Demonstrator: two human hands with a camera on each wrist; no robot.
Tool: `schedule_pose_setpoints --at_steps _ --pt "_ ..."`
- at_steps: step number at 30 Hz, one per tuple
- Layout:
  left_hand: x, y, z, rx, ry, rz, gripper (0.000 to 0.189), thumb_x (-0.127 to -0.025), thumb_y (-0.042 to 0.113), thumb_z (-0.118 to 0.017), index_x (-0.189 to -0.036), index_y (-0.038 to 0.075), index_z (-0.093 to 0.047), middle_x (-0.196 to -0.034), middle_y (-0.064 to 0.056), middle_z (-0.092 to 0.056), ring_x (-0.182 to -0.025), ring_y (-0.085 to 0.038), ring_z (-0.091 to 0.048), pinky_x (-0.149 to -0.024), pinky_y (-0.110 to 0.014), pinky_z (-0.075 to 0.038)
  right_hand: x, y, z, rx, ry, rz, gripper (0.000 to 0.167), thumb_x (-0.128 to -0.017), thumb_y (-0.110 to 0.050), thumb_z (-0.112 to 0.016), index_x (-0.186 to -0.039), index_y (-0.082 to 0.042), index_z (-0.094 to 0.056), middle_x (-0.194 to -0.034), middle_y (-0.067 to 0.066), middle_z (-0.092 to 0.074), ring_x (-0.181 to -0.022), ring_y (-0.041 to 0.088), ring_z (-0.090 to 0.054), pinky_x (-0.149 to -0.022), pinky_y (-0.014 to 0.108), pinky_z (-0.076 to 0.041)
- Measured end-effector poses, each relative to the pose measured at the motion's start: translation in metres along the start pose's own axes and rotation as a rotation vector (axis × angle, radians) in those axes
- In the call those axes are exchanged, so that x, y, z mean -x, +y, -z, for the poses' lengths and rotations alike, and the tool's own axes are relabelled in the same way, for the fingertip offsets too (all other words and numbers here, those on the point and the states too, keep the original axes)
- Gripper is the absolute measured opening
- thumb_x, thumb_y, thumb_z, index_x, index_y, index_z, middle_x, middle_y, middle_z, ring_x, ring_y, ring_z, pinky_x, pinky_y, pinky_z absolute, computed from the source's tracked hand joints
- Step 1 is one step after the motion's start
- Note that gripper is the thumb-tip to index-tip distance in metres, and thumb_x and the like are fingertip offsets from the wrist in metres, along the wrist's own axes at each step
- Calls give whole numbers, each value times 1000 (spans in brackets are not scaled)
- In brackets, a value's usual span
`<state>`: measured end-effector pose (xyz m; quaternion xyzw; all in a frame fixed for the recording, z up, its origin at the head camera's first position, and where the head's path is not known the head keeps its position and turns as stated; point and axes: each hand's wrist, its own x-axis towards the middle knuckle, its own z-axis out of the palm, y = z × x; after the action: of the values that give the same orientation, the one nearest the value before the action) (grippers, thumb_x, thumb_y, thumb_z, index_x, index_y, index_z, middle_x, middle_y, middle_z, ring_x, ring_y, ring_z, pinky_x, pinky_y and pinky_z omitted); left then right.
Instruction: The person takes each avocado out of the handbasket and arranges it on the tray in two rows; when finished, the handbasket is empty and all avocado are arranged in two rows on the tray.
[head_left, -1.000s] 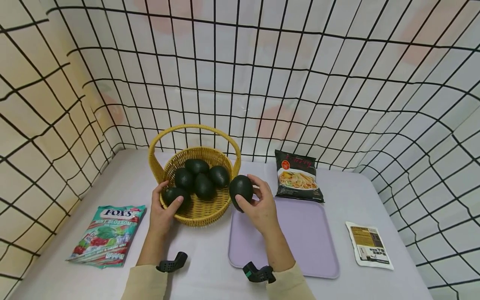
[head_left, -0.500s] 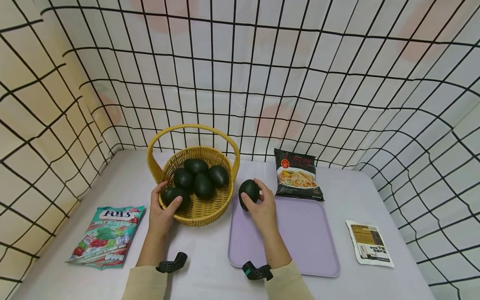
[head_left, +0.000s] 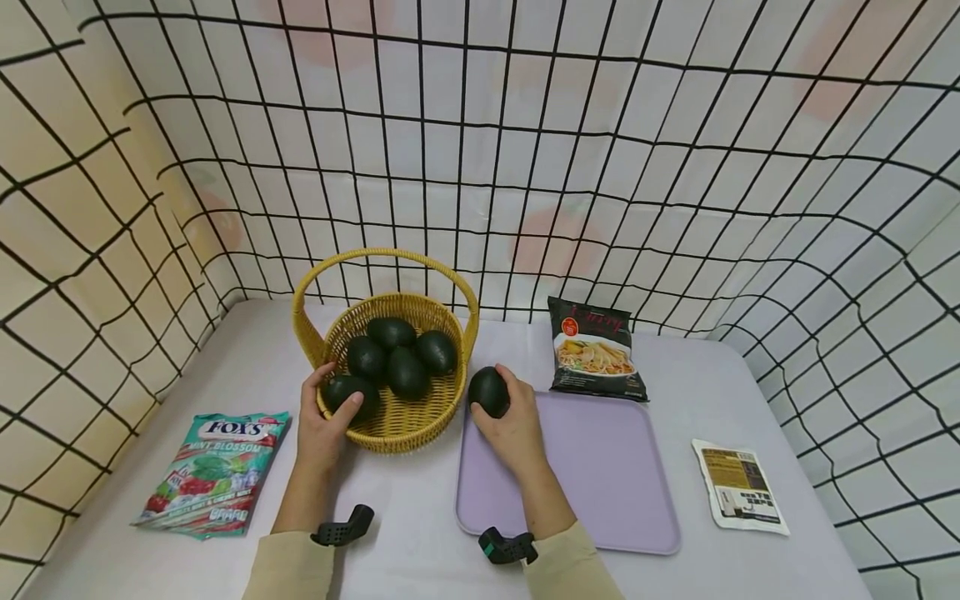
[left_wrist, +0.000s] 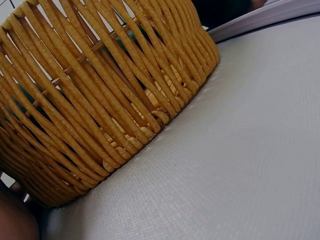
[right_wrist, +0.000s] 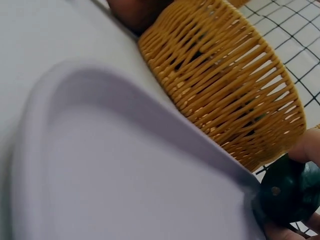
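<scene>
A yellow wicker basket [head_left: 405, 421] with a tall handle stands left of the middle, holding several dark green avocados [head_left: 408, 373]. My left hand [head_left: 322, 429] grips its front left rim, the thumb inside over the nearest avocado [head_left: 348, 395]. That hand's fingers are partly hidden behind the rim. My right hand [head_left: 517, 425] holds another avocado [head_left: 488, 392] between thumb and fingers, at the far left corner of a lilac tray [head_left: 600, 475]. In the right wrist view this avocado [right_wrist: 287, 192] overlaps the tray's corner; whether it touches the tray I cannot tell.
A teal Fox's candy bag [head_left: 217, 475] lies at the left. Behind the tray is a black noodle packet [head_left: 596, 350], its lower edge by the rim. A small white and brown pouch [head_left: 738, 487] lies at the right. Black wire mesh [head_left: 465, 175] surrounds the table's back and sides.
My right hand first moved the avocado rightward, away from the basket, and lowered it; since then it has shifted slightly left and down. The left hand and the basket have stayed in place.
</scene>
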<state>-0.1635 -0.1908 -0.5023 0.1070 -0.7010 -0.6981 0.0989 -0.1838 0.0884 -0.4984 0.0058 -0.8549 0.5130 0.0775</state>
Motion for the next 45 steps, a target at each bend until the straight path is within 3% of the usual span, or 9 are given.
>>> schedule_pose_setpoints --at_steps 9,16,22,32,45 --pt "-1 -1 1 6 1 -4 72 -94 19 -69 -155 23 -31 -169 -7 -20 -153 -37 -26 -124 -61 -26 2 6 -4 51 -51 22 71 -84 -28 -83 -148 -20 -52 -145 16 -50 -132 36 -54 -110 56 -45" --pt "-1 -1 1 10 -2 -6 72 -94 18 -69 -155 22 -31 -169 -7 -20 -153 -37 -27 -124 -61 -26 3 4 -2 46 -50 45 67 -85 -19 -73 -147 -18 -51 -144 18 -51 -129 35 -55 -108 55 -46" --pt "0 -1 1 11 -3 -6 72 -94 19 -69 -155 22 -31 -169 -7 -20 -153 -37 -26 -124 -61 -26 4 4 -2 31 -54 23 67 -85 -20 -74 -148 -19 -51 -144 16 -51 -125 32 -56 -104 50 -48" --pt "-1 -3 1 10 1 -5 71 -94 18 -70 -154 23 -32 -168 -7 -21 -152 -36 -27 -124 -61 -27 4 4 0 -2 -38 19 68 -84 -20 -77 -147 -18 -51 -143 15 -51 -117 29 -57 -100 45 -53" --pt "0 -2 0 25 9 -35 67 -95 13 -67 -153 20 -34 -164 -6 -27 -146 -31 -33 -124 -58 -29 5 -9 10 -42 33 107 64 -85 -18 -77 -144 -19 -54 -146 15 -49 -131 38 -52 -111 50 -47"
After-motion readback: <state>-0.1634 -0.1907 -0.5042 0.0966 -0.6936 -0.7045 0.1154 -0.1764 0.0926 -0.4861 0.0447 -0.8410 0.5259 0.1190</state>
